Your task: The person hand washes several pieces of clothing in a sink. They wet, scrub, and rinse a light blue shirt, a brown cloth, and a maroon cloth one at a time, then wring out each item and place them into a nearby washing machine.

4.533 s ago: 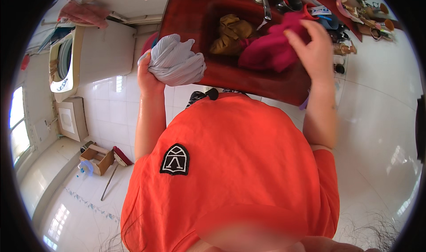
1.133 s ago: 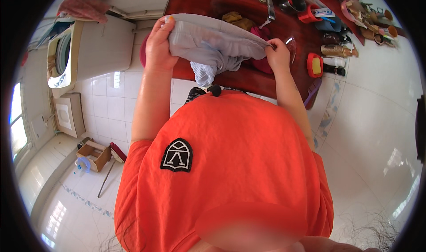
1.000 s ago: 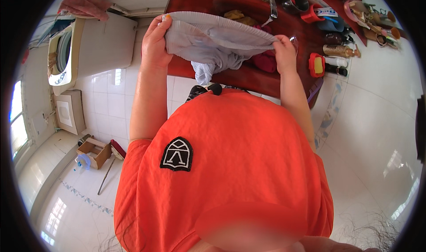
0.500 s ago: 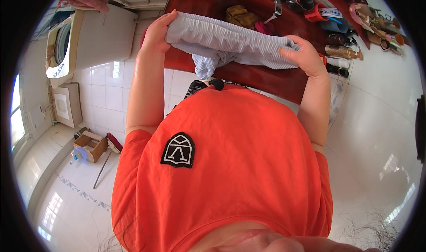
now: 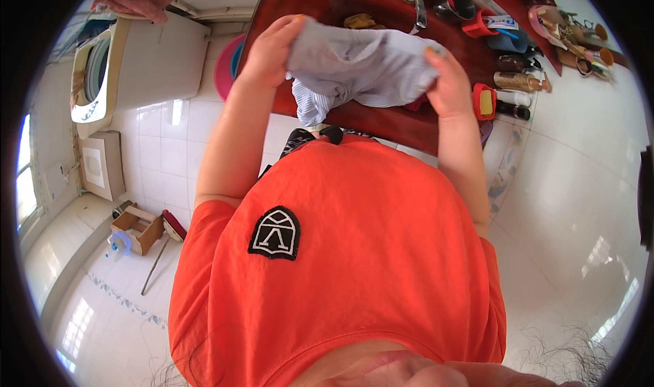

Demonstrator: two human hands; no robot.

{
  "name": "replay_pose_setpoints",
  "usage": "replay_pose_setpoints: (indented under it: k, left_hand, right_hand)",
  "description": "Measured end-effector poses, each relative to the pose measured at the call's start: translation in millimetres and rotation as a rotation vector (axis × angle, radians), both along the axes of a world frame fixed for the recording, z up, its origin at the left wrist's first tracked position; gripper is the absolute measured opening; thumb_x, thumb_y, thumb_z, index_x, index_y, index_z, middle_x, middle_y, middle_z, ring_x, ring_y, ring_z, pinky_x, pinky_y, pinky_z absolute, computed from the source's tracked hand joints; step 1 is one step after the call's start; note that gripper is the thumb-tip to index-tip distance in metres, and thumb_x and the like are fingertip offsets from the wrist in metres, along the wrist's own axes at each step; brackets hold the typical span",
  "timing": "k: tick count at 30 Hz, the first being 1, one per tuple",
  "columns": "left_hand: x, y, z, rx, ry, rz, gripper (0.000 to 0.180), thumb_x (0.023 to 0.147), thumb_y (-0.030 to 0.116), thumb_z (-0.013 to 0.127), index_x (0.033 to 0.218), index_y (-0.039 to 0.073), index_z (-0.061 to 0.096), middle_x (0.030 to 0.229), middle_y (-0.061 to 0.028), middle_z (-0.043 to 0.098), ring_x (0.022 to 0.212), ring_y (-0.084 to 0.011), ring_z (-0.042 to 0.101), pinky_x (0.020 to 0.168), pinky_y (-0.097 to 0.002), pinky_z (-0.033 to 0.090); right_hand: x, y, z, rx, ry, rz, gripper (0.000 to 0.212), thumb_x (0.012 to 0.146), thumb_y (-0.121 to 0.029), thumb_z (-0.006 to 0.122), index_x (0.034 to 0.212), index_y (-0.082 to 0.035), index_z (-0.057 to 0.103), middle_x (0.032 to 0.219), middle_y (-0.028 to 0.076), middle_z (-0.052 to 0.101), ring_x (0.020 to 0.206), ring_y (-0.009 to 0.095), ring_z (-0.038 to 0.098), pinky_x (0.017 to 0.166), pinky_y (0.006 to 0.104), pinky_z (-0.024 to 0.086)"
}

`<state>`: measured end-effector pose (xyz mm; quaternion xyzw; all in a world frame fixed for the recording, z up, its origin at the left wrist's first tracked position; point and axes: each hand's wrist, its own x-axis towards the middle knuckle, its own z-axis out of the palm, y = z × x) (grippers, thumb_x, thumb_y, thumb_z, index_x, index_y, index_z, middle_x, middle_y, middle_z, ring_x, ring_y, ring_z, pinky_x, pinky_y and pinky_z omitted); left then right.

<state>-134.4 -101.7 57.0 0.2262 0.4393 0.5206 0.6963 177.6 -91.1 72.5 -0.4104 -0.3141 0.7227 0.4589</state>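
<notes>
Left hand (image 5: 271,52) and right hand (image 5: 447,84) grip opposite ends of a pale grey-blue cloth (image 5: 364,56)

At the upper left of the frame, a pink towel (image 5: 129,0) hangs near a white appliance (image 5: 163,56) with a round opening; whether they touch is hard to tell. Toward the lower left, a cardboard box (image 5: 141,230) sits on the tiled floor, with a red-headed broom (image 5: 174,225) just beside it.

Moving right, a pink basin (image 5: 223,73) shows just left of the left forearm, next to a dark-red counter (image 5: 409,128). The left hand is closed on the left end of the cloth; how its fingers sit behind the fabric is hidden.

The cloth spans the upper centre of the frame, in front of the counter's sink. Being held at both ends seems to be what spreads its upper part wide, while a striped, gathered portion hangs loose at the lower left, probably because nothing supports it there. Above the cloth's top edge, a mustard-brown fabric (image 5: 361,22) lies in the sink, mostly covered from view. A faucet (image 5: 419,12) stands at the far side, presumably so that its spout reaches over the bowl.

Right of centre, the right hand grips the cloth's other end, thumb over the near face. Farther right, a red dish (image 5: 485,102) holding something yellow and a gold bottle (image 5: 516,81) line the counter's edge, perhaps to sit within easy reach.
</notes>
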Motion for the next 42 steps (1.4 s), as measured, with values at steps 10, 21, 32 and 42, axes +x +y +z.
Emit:
replay_pose_setpoints:
  k: [10, 21, 32, 42]
  left_hand:
    - [29.0, 10.9, 51.0, 0.651, 0.139, -0.188, 0.056, 0.092, 0.036, 0.068, 0.136, 0.004, 0.054, 0.133, -0.0113, 0.058, 0.123, -0.0227, 0.053, 0.104, -0.0362, 0.042]
    - [102.6, -16.3, -32.3, 0.721, 0.600, -0.841, 0.090, 0.066, 0.048, 0.086, 0.137, 0.006, 0.050, 0.129, -0.0149, 0.060, 0.120, -0.0274, 0.056, 0.102, -0.0368, 0.043]
    - [28.9, 2.4, 13.3, 0.190, 0.563, 0.172, 0.034, 0.082, -0.002, 0.064, 0.115, 0.002, 0.063, 0.103, -0.0050, 0.067, 0.094, -0.0161, 0.064, 0.083, -0.0313, 0.053]
    - [-9.8, -1.7, 123.5, 0.509, 0.046, 0.619, 0.030, 0.095, 0.001, 0.044, 0.122, -0.003, 0.057, 0.110, -0.0165, 0.064, 0.099, -0.0277, 0.064, 0.088, -0.0415, 0.055]
  right_hand:
    - [-31.3, -9.9, 61.7, 0.421, -0.281, 0.079, 0.029, 0.081, -0.004, 0.072, 0.109, -0.002, 0.066, 0.102, 0.003, 0.069, 0.094, 0.015, 0.065, 0.086, 0.0306, 0.051]
    - [-35.1, 1.9, 246.8, 0.791, -0.112, -0.801, 0.034, 0.091, -0.016, 0.050, 0.115, 0.005, 0.062, 0.121, 0.017, 0.062, 0.114, 0.031, 0.059, 0.100, 0.0449, 0.045]
    - [63.3, 2.9, 174.9, 0.526, -0.212, -1.031, 0.034, 0.081, 0.000, 0.067, 0.111, 0.015, 0.060, 0.114, 0.017, 0.065, 0.108, 0.029, 0.062, 0.096, 0.0457, 0.049]
    - [22.0, -48.2, 16.4, 0.072, -0.516, 0.197, 0.066, 0.087, -0.014, 0.072, 0.142, 0.003, 0.039, 0.127, 0.015, 0.057, 0.106, 0.020, 0.062, 0.092, 0.0311, 0.050]
